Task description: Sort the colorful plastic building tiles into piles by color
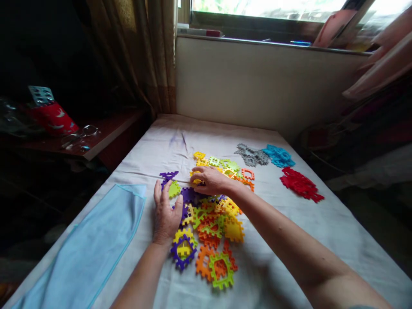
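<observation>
A heap of toothed plastic building pieces in yellow, orange, green and purple covers the middle of the bed. My right hand (209,179) reaches over the upper part of the heap, its fingers bent and apart above a yellow piece (195,177). Under its palm some pieces are hidden. At the heap's left side my left hand (167,214) is open, thumb spread, by a purple piece (188,195) and a green piece (174,189). A purple triangular piece (169,175) lies just beyond its fingertips. Closer to me are a purple frame (183,253) and a green frame (221,271).
Grey pieces (252,155), blue pieces (279,156) and red pieces (301,184) lie in separate piles at the right. A light blue cloth (96,244) is spread on the left. Beyond it, a dark wooden table (106,137) holds glasses (80,135) and a red container (56,119).
</observation>
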### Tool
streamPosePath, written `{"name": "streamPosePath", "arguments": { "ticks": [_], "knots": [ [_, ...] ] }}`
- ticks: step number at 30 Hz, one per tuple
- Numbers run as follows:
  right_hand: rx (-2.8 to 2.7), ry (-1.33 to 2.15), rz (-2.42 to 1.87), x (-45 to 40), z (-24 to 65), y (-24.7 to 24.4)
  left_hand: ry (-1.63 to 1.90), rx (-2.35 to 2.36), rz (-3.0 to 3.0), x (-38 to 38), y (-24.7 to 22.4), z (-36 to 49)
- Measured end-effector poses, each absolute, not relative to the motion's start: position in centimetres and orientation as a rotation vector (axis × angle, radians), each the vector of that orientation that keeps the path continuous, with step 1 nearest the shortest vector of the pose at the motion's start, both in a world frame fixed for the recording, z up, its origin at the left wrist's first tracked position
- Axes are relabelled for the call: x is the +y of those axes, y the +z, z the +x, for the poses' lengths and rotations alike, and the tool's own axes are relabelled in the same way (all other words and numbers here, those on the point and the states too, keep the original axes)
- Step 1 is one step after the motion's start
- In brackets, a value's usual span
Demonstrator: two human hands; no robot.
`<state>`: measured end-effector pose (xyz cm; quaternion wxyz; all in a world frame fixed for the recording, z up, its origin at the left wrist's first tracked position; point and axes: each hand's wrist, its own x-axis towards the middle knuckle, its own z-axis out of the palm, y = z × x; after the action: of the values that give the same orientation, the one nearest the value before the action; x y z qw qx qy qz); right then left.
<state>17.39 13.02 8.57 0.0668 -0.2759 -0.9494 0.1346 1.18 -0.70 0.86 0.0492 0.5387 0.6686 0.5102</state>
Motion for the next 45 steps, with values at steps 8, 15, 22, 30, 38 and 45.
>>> {"name": "streamPosePath", "arguments": {
  "ticks": [8, 15, 22, 30, 38, 45],
  "knots": [
    [-2.277, 0.383, -1.231, 5.2, 26.2, 6.8, 1.307, 1.693, 1.886, -1.4, 1.8, 1.7],
    [-2.799, 0.466, -0.753, -4.4, 26.6, 5.1, 1.052, 1.789, 2.029, -2.6, 1.6, 1.4],
    [-2.451, 0.289, -1.081, -1.0, 24.4, 4.0, 0.958, 1.845, 2.001, -4.5, 1.5, 0.8],
    [-1.699, 0.495, -1.226, 0.2, 26.9, 1.6, 0.555, 1.884, 2.272, -7.5, 2.0, 3.2],
    [-1.879, 0.304, -1.236, -0.8, 28.5, 2.4, 0.62, 2.199, 2.226, -4.3, 3.0, 5.8],
    [-2.207, 0.135, -1.256, -2.0, 27.7, 3.7, 0.859, 2.136, 2.313, -5.1, 2.0, 4.5]
  ]
}}
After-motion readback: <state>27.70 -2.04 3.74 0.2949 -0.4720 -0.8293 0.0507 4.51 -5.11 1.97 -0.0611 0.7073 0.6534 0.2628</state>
